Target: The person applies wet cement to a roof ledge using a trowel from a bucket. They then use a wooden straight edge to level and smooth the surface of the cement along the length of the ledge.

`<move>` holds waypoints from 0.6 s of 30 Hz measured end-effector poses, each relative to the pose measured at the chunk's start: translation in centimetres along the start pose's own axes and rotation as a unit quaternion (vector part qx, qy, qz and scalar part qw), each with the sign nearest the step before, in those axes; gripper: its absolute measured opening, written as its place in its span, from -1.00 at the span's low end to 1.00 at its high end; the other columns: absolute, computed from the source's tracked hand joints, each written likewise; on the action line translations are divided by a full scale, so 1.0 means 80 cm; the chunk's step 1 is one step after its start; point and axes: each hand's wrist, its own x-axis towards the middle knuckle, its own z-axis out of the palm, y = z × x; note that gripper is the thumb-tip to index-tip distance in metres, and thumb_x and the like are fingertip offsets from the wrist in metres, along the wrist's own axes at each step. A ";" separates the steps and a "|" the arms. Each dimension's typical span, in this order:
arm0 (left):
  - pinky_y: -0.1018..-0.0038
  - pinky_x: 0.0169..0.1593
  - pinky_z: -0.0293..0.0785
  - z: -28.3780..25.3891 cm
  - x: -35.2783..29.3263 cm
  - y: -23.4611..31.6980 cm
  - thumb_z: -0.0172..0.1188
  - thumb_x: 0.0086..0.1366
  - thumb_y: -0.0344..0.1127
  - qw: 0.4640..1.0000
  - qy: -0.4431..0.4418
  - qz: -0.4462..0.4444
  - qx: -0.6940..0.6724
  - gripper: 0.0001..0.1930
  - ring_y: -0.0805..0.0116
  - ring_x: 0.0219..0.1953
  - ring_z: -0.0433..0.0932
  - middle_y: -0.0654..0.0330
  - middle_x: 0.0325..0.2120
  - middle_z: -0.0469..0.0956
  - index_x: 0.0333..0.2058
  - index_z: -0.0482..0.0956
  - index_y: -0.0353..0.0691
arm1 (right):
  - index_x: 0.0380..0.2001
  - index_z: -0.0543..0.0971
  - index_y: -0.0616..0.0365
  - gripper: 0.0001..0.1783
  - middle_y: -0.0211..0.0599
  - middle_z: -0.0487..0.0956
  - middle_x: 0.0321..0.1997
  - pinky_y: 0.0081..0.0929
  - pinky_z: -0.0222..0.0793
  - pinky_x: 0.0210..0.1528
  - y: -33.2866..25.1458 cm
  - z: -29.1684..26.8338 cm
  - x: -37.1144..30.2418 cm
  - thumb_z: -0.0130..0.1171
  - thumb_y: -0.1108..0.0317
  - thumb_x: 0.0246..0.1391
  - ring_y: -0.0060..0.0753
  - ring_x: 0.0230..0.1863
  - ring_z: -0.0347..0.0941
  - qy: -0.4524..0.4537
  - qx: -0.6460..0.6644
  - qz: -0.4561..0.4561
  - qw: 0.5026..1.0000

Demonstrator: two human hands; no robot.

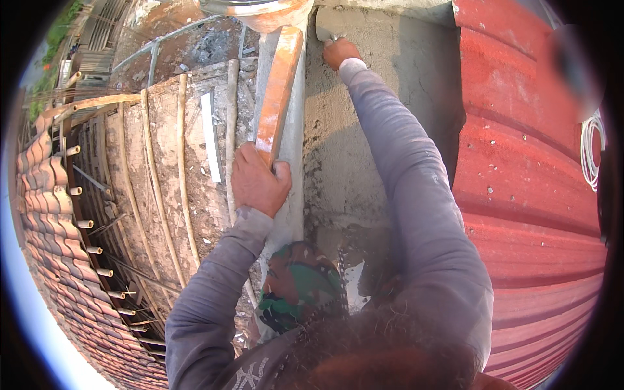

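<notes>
Left hand (261,182): clenched round the near end of an orange-brown bar (281,91), knuckles up, thumb on the right side. Bar runs away from the fist, leaning slightly right, over the pale ledge (292,185), far end just beside the bucket (263,16). Left elbow bent out to the side, forearm angled up and inward.

Right hand (341,53): fingers curled tight on a small hand tool (334,38). Probably a trowel, but the fist hides most of it. Arm reaches far forward, nearly straight, slanting left over the grey mortar (351,156), tool at the far part of that surface.

Camouflage cloth (296,283) near the body, below the left wrist. Red corrugated roofing (520,149) right of the mortar, white coiled cable (590,153) at its outer edge. Left of the ledge: wooden poles (156,179), then roof tiles (58,214).
</notes>
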 end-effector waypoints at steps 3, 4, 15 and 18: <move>-0.11 0.00 0.47 -0.005 -0.005 -0.004 0.21 0.23 -0.24 1.000 0.009 -0.015 0.007 -0.57 -0.34 -0.10 0.53 -0.24 -0.16 0.48 -0.03 0.37 -0.40 | 0.16 0.66 0.30 -0.37 0.24 0.62 0.27 -0.01 0.40 0.42 -0.047 -0.043 -0.029 -0.06 -0.03 0.41 0.24 0.31 0.56 -0.081 -0.002 -0.003 0.997; -0.11 -0.01 0.47 -0.004 -0.004 -0.003 0.21 0.23 -0.24 1.000 0.006 -0.015 0.010 -0.56 -0.34 -0.10 0.53 -0.23 -0.16 0.48 -0.03 0.37 -0.40 | 0.17 0.66 0.29 -0.38 0.24 0.62 0.26 -0.01 0.41 0.41 -0.041 -0.042 -0.020 -0.06 -0.03 0.42 0.24 0.30 0.56 -0.081 -0.011 0.000 0.997; -0.13 0.00 0.49 -0.007 0.001 0.004 0.21 0.19 -0.22 1.000 -0.012 -0.022 0.008 -0.58 -0.34 -0.11 0.54 -0.25 -0.17 0.48 -0.09 0.34 -0.37 | 0.28 0.62 0.13 -0.38 0.05 0.59 0.36 -0.01 0.41 0.42 0.031 -0.073 0.040 -0.01 -0.08 0.44 0.16 0.37 0.53 -0.107 -0.085 0.006 0.991; -0.12 0.01 0.49 -0.006 -0.001 0.001 0.22 0.19 -0.20 1.000 -0.002 -0.023 0.005 -0.56 -0.32 -0.09 0.54 -0.23 -0.15 0.48 -0.07 0.35 -0.36 | 0.27 0.62 0.16 -0.36 0.08 0.59 0.35 0.00 0.39 0.43 0.070 -0.099 0.047 0.00 -0.12 0.44 0.18 0.37 0.52 -0.106 -0.092 0.020 0.990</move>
